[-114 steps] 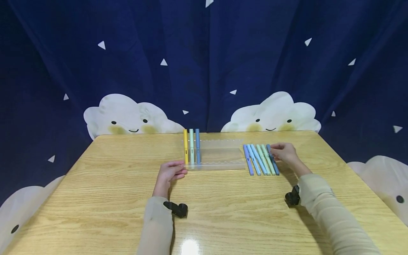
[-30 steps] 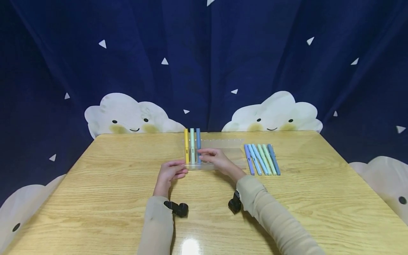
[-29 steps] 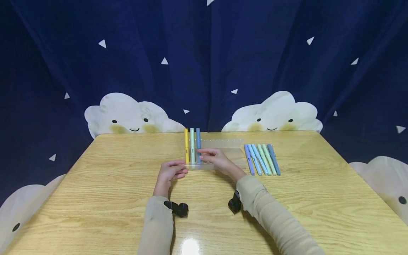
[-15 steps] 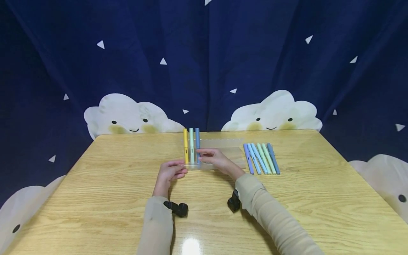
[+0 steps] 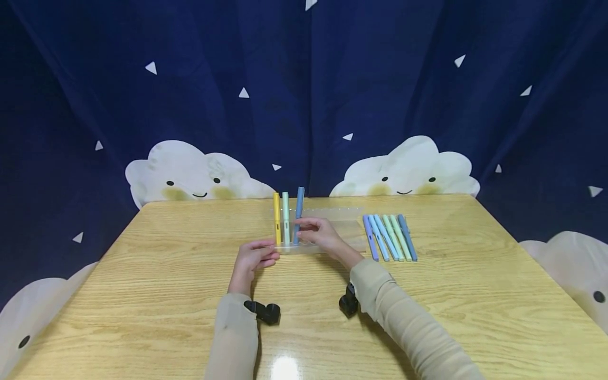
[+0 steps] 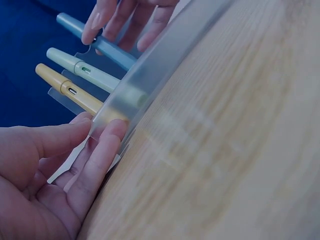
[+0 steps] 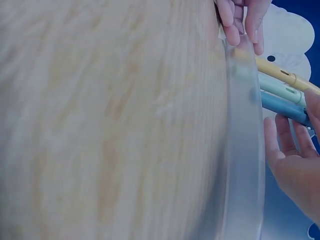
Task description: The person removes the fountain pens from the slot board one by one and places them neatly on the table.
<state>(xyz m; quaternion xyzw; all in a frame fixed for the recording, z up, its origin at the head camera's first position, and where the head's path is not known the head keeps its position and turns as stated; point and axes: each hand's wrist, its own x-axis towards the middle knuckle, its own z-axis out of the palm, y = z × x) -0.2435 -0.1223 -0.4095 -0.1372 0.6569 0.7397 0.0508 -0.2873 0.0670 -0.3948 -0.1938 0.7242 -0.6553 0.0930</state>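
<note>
A clear acrylic pen rack [image 5: 332, 228] lies at the table's far middle, with a yellow pen [image 5: 277, 221] and a mint pen [image 5: 285, 219] laid across its left end. My right hand [image 5: 305, 228] pinches a blue pen [image 5: 298, 203] beside them, its far end tilted up and to the right. In the left wrist view those fingers [image 6: 102, 17] lie on the blue pen [image 6: 115, 52]. My left hand [image 5: 269, 257] pinches the rack's near left corner [image 6: 107, 117] between thumb and fingers [image 6: 102, 150]. The right wrist view shows the rack's rail [image 7: 245, 150] and the right hand [image 7: 290, 155].
Several pastel blue and green pens [image 5: 389, 237] lie side by side on the wooden table [image 5: 166, 285], right of the rack. A dark blue curtain with cloud faces [image 5: 408, 169] hangs behind the table's far edge.
The right hand left the row of loose pens and came to the rack. In the last half second the blue pen's far end rose and tilted right. The left hand stayed.
</note>
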